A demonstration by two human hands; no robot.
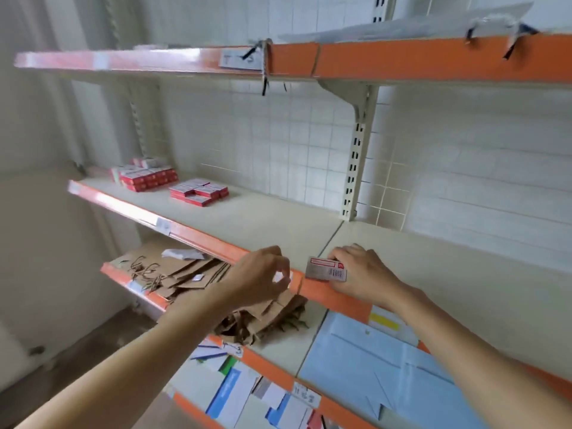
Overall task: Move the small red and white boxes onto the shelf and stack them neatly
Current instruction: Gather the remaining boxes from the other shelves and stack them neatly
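Note:
My right hand grips a small red and white box at the front edge of the cream shelf with the orange lip. My left hand hovers just left of it over the lip, fingers curled, pinching something small and white that is too blurred to identify. Far back on the left of the same shelf sit two groups of red and white boxes: a taller stack near the wall and a lower, flat group to its right.
An orange-edged shelf hangs overhead with black ties dangling. Below, brown paper bags and blue folders lie on a lower shelf. A slotted upright stands at the back. More packets fill the bottom shelf.

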